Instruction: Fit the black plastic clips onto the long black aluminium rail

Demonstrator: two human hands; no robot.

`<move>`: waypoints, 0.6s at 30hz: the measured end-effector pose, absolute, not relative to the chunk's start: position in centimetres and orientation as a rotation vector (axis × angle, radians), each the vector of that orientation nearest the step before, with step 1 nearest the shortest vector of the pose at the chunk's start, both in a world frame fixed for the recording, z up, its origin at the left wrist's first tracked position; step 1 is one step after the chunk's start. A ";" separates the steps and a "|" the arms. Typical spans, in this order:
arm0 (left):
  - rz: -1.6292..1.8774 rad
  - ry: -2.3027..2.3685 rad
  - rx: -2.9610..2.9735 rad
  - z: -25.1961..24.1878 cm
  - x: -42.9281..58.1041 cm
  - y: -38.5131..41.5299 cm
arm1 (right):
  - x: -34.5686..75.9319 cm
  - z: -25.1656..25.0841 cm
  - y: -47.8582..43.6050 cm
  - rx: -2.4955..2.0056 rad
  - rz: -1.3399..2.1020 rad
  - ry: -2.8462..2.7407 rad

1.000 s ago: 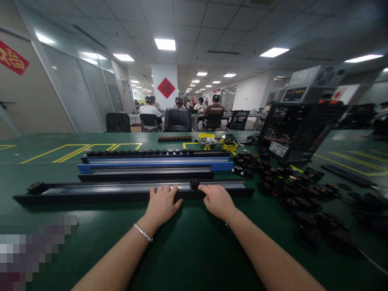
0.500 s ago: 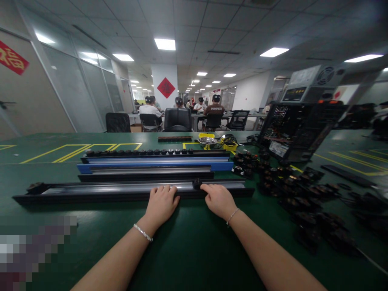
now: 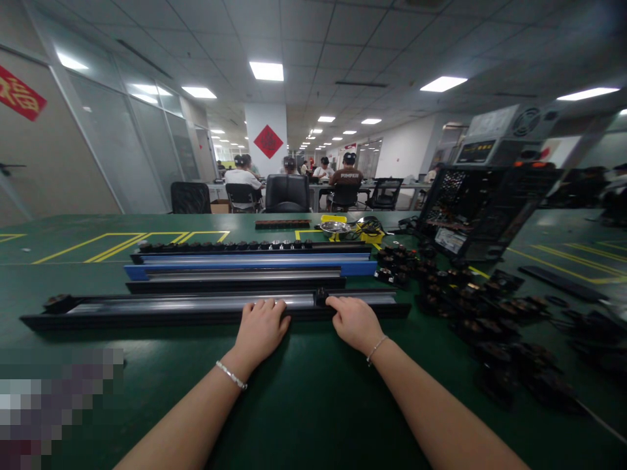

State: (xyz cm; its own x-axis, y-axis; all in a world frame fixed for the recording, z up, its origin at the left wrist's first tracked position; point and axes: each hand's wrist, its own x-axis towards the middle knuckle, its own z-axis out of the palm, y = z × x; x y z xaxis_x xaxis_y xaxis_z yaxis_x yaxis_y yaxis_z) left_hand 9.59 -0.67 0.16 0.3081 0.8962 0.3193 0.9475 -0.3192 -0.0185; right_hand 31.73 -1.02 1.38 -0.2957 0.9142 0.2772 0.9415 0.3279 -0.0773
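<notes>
A long black rail (image 3: 157, 320) with a shiny metallic strip down its middle lies crosswise on the green table. My left hand (image 3: 261, 330) is closed over its near edge, fingers curled onto the strip and thumb along the front side. On the strip to the right sits a small black block (image 3: 321, 296). The fingers of my right hand (image 3: 356, 322) are bent against the block's right side; their tips are partly hidden. At the rail's left end rests another black piece (image 3: 59, 302).
Behind lie a shorter black rail (image 3: 235, 285), a blue rail (image 3: 360, 268) and a row of black parts (image 3: 220, 247). Many dark parts (image 3: 494, 313) are heaped at right, near an open computer case (image 3: 490, 212). A metal bowl (image 3: 335, 228) stands farther back. People sit beyond the table.
The small black block has slid slightly right along the rail, with my right hand's fingers moving along. My left hand has stayed in place.
</notes>
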 end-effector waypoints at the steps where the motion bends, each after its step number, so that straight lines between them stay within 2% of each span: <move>1: -0.372 -1.701 -2.369 0.2 9.6 -0.7 | 31.7 1.4 -1.0 -1.675 -0.147 -2.326; 18: -0.370 -1.710 -2.360 0.1 9.7 -0.6 | 31.8 1.6 -1.0 -1.736 -0.172 -2.291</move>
